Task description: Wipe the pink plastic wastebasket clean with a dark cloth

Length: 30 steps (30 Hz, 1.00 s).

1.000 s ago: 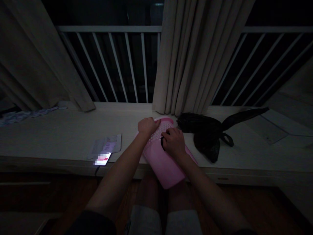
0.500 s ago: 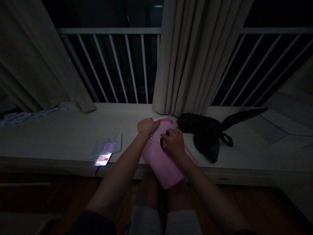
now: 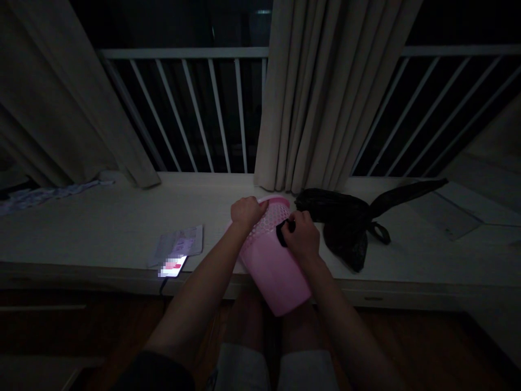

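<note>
A pink plastic wastebasket (image 3: 277, 274) with a lattice band below its rim lies tilted across the front edge of the white ledge, its base toward me over my legs. My left hand (image 3: 246, 212) is closed on its rim, thumb over the edge. My right hand (image 3: 303, 236) is closed on a small dark cloth-like piece (image 3: 280, 233) and presses it against the basket's side, just below the lattice. Most of that piece is hidden under the fingers, and its exact kind is hard to make out in the dim light.
A knotted black plastic bag (image 3: 345, 228) lies right of the basket on the ledge (image 3: 101, 228). To the left are a flat packet (image 3: 193, 239) and a lit phone (image 3: 177, 266) with a cable. Behind hang curtains (image 3: 301, 98) and a white railing (image 3: 215, 108).
My right hand has slid a little to the right across the basket's side with the dark piece, which now shows more. My left hand keeps its hold on the rim.
</note>
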Each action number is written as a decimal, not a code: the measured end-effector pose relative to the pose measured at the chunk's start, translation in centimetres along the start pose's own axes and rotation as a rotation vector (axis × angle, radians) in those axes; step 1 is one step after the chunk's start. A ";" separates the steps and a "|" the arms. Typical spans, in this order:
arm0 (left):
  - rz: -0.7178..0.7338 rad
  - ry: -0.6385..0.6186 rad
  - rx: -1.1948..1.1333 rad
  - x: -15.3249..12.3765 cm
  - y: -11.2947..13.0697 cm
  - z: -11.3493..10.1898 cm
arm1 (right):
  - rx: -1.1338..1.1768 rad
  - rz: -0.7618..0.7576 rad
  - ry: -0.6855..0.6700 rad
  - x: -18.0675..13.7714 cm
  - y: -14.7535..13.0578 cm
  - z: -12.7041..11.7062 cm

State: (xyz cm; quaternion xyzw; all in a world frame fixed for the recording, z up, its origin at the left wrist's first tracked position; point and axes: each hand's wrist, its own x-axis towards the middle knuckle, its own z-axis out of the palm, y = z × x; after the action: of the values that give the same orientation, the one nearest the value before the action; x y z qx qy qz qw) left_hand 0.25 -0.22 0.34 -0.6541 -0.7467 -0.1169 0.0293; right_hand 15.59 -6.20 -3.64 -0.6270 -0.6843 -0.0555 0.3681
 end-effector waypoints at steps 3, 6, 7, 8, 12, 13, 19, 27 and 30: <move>-0.006 -0.002 -0.001 0.0 -0.1 0.1 | 0.036 0.016 -0.011 -0.3 -0.2 0.0; -0.005 0.006 -0.002 0.0 -0.2 0.2 | 0.005 -0.004 -0.043 -0.3 -0.5 -0.1; -0.003 0.011 -0.002 0.1 -0.2 0.2 | -0.019 0.000 -0.077 -0.3 -0.6 -0.1; 0.000 0.015 0.000 0.1 -0.2 0.2 | -0.044 0.012 -0.118 -0.2 -0.7 -0.1; 0.010 -0.001 0.010 0.2 0.0 0.1 | -0.116 0.119 -0.236 0.4 -0.7 -0.5; 0.012 -0.010 0.011 0.2 0.1 0.1 | -0.126 0.149 -0.257 0.6 -0.6 -0.6; 0.003 -0.015 -0.002 0.6 0.8 0.0 | -0.155 0.053 -0.290 0.7 0.0 -0.9; 0.018 -0.003 0.015 0.5 0.8 0.0 | -0.065 -0.199 -0.296 0.0 -0.7 -0.6; 0.031 -0.013 0.014 0.5 0.9 -0.1 | -0.097 -0.021 -0.267 0.5 -0.4 -0.5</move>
State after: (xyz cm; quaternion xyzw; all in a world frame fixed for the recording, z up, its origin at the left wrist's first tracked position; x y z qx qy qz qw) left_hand 1.05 0.34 0.63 -0.6660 -0.7377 -0.1067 0.0308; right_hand 15.53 -6.19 -2.85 -0.6389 -0.7301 -0.0086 0.2424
